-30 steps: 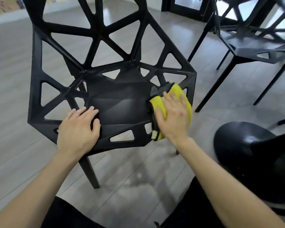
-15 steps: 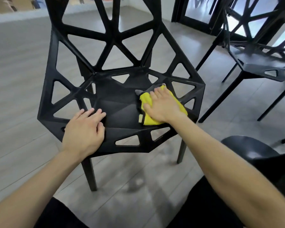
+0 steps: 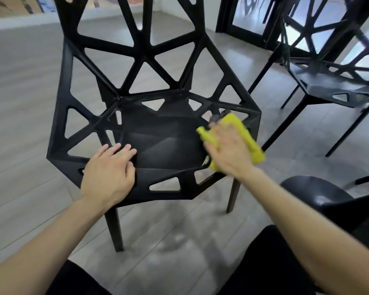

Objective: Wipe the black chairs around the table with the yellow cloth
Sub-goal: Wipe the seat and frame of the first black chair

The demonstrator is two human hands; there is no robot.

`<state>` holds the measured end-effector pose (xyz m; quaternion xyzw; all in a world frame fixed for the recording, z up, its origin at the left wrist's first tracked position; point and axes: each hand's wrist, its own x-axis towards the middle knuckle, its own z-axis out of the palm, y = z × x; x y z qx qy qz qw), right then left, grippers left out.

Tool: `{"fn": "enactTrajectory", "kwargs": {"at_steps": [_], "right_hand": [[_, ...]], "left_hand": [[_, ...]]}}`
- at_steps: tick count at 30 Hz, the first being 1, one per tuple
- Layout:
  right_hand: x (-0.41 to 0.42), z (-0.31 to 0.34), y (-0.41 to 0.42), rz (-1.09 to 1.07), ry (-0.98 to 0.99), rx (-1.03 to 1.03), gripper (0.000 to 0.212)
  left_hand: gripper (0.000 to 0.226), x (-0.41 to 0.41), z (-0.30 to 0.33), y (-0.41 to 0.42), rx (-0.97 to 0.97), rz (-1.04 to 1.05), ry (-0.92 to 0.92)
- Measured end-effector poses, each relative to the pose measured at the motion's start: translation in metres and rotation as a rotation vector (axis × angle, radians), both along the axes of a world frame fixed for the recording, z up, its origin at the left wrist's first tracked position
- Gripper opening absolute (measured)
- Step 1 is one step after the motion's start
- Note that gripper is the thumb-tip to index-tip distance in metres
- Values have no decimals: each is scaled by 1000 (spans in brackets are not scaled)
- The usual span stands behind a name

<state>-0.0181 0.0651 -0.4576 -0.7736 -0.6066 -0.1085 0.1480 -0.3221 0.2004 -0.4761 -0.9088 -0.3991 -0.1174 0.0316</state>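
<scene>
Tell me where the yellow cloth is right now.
In the head view the yellow cloth lies on the right side of the near black chair's seat, pressed flat under the right hand; the left hand rests on the seat's front-left edge.

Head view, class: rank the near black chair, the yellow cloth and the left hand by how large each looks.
1. near black chair, by far the largest.
2-3. left hand and yellow cloth look alike; the right hand covers part of the cloth, so unranked.
</scene>
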Motion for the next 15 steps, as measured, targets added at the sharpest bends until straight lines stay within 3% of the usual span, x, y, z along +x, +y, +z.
{"fn": "enactTrajectory", "kwargs": {"at_steps": [3, 5, 7, 11, 15], "right_hand": [[-101, -8, 2, 452, 208, -104, 50], [-113, 4, 8, 530, 330, -223, 56], [-100, 13, 17, 494, 346, -319, 61], [-76, 35, 36, 363, 363, -304, 59], [-64, 64, 37, 211, 480, 15, 45]], "left_hand": [[55, -3, 11, 9, 13, -76, 62], [56, -8, 17, 19, 15, -155, 95], [54, -12, 16, 24, 33, -193, 111], [50, -9, 15, 21, 41, -206, 121], [50, -11, 16, 22, 45, -206, 84]]}}
